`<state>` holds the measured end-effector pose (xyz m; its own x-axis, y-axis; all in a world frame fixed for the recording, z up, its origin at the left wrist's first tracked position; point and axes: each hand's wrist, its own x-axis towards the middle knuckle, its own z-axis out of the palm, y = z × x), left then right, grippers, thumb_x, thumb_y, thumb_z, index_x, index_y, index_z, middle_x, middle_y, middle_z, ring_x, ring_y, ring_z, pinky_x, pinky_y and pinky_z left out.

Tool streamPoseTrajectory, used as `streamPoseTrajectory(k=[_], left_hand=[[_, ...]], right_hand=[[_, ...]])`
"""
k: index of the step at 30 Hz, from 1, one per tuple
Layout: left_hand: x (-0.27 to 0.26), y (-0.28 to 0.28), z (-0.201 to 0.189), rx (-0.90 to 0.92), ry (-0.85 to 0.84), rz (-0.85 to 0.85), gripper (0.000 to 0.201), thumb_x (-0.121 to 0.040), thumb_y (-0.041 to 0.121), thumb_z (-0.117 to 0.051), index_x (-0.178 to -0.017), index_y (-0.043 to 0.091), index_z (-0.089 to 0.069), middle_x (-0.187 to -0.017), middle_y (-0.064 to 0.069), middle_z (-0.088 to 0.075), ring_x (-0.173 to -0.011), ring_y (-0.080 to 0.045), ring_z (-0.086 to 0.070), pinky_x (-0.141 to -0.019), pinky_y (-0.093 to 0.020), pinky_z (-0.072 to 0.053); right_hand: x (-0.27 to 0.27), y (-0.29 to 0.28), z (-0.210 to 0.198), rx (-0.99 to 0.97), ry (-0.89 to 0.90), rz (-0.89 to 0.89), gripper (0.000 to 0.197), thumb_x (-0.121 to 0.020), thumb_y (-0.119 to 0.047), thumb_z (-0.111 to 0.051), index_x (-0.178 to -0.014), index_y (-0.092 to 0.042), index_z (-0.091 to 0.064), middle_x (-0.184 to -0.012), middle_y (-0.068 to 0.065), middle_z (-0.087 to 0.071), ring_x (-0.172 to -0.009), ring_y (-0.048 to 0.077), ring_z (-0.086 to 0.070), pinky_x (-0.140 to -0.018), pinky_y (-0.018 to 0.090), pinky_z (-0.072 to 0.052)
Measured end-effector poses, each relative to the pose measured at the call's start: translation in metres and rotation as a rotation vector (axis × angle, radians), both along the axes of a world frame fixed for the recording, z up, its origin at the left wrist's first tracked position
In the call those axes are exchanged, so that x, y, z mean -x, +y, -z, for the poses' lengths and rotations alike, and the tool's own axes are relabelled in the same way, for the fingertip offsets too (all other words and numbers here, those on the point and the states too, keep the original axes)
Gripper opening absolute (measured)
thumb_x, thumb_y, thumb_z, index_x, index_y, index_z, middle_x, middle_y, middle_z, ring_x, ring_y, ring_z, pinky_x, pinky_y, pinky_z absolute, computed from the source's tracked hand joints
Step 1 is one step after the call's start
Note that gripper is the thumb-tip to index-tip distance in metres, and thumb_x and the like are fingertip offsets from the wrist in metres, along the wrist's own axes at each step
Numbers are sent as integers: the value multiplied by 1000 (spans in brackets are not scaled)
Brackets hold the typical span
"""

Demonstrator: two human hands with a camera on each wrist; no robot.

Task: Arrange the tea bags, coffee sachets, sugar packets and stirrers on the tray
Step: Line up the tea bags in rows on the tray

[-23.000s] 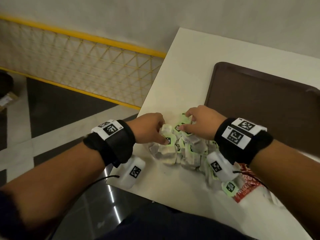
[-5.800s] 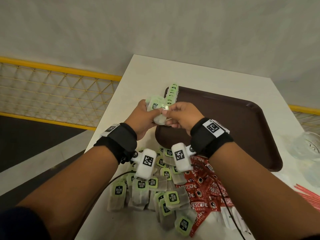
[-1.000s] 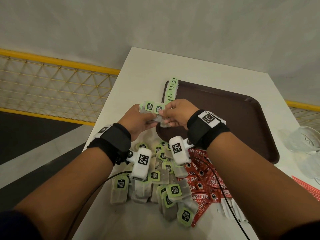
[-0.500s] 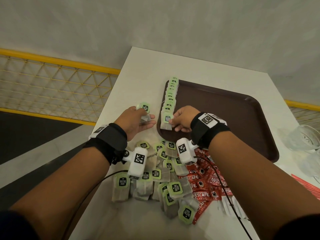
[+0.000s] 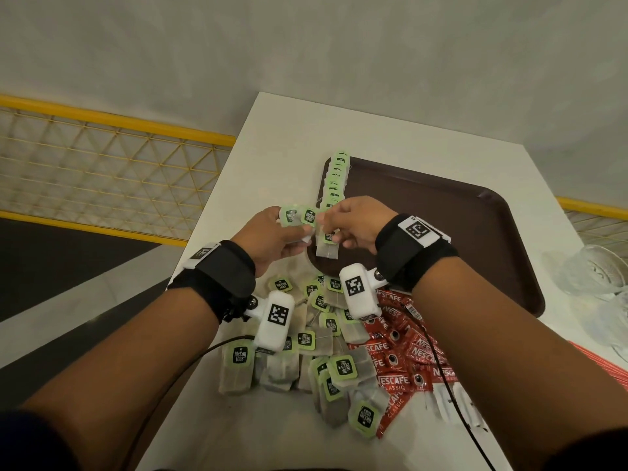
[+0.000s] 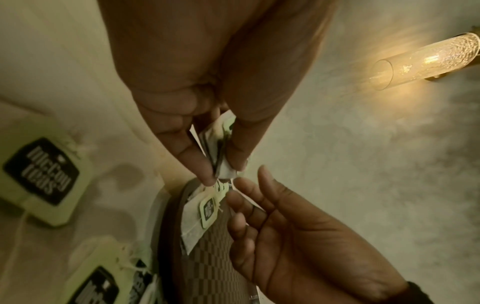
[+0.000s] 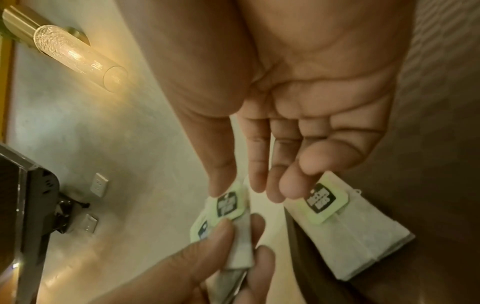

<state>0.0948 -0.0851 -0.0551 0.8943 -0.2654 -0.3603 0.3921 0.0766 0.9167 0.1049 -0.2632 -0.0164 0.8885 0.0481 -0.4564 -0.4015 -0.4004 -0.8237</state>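
Observation:
My left hand (image 5: 299,229) pinches a small stack of green-tagged tea bags (image 5: 299,216) just left of the brown tray's (image 5: 441,232) near left corner. My right hand (image 5: 324,217) meets it, with thumb and forefinger on the front tea bag's tag (image 7: 230,202). In the left wrist view the left hand (image 6: 221,162) grips the stack edge-on. A row of tea bags (image 5: 334,181) runs along the tray's left side, and its nearest bag (image 5: 327,249) lies flat under my right fingers (image 7: 275,185). Loose tea bags (image 5: 306,338) and red coffee sachets (image 5: 401,355) lie heaped under my wrists.
White sugar packets (image 5: 452,402) lie right of the sachets. Red stirrers (image 5: 608,365) lie at the right edge, beside clear glassware (image 5: 591,273). The white table (image 5: 272,130) drops off on the left towards a yellow mesh railing (image 5: 102,171). Most of the tray's floor is bare.
Half a second ago my right hand was setting a tea bag down on the tray's near end. It has since come back left to the stack in my left hand, which has lifted slightly.

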Motion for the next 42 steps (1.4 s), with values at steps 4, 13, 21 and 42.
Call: streamPoseTrajectory(k=[4, 13, 21, 42], left_hand=[[2, -4, -1, -13, -16, 46, 42, -88, 8, -71, -126, 0, -57, -106, -14, -69, -86, -20, -66, -67, -22, -57], [2, 7, -8, 138, 108, -131, 12, -99, -3, -45, -91, 6, -45, -130, -33, -52, -94, -34, -66, -61, -23, -58], [3, 8, 0, -84, 34, -4, 9, -98, 8, -56, -101, 1, -60, -104, -16, -65, -89, -23, -67, -64, -20, -57], [10, -8, -10, -254, -144, 75, 17, -84, 11, -76, -93, 13, -63, -91, -11, -69, -88, -20, -65, -78, -35, -56]], right_hand=[[4, 1, 5, -67, -26, 35, 14, -86, -15, -73, -92, -9, -61, -78, 9, -67, -62, 13, -62, -54, 23, -46], [9, -19, 15, 203, 88, -69, 12, -85, -18, -74, -91, -14, -65, -91, 10, -73, -60, 11, -60, -49, 20, -43], [6, -6, 6, 436, 80, -95, 20, -84, -26, -74, -92, -13, -60, -89, 8, -68, -72, 17, -61, -56, 25, -45], [26, -21, 6, -62, -18, 8, 7, -86, -6, -69, -93, -7, -66, -78, 9, -67, -60, 11, -61, -50, 18, -48]])
